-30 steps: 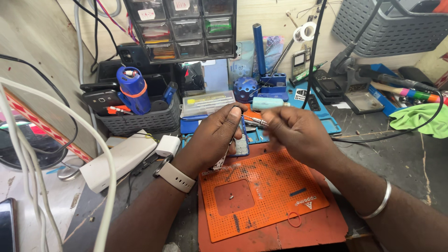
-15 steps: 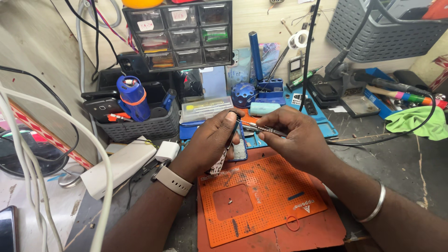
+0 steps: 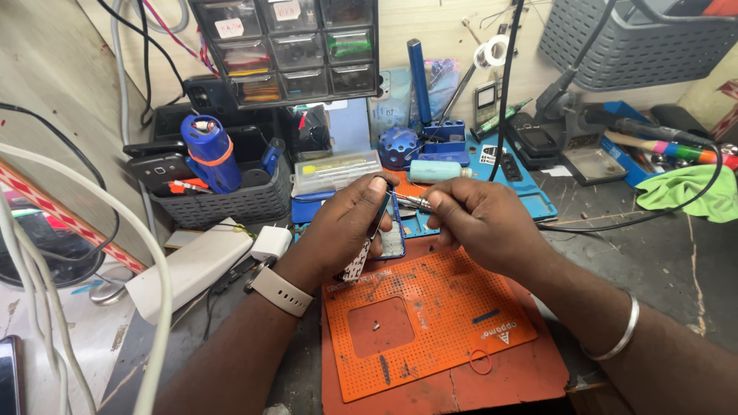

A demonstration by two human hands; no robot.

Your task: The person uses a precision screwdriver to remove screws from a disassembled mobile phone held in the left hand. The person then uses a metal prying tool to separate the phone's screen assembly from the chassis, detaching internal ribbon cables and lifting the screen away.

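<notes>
Phone (image 3: 390, 230) held upright on its edge over the top of the orange mat (image 3: 430, 323), tucked against the inside of the left hand (image 3: 346, 230), only a thin blue-edged strip showing between the two hands. Left fingers (image 3: 374, 201) curled and pressed together around the phone, thumb side up near its top end, clamped on it rather than spread. Pale watch band (image 3: 280, 290) on that wrist. Right hand (image 3: 480, 223) just beside, fingers closed in a pinch on a thin metal tool (image 3: 415, 203), its tip pointing left and meeting the top of the phone close to the left fingertips. Silver bangle (image 3: 615, 338) on the right forearm. Behind the hands, a light blue cylinder (image 3: 434, 170) lying on a blue tray (image 3: 530, 192), a clear plastic box (image 3: 336, 170), and a grey basket (image 3: 223, 204) holding a blue bottle (image 3: 209, 154). Small parts drawers (image 3: 288, 46) against the wall above. White charger block (image 3: 270, 243) left of the wrist, green cloth (image 3: 684, 196) far right on the bench.
</notes>
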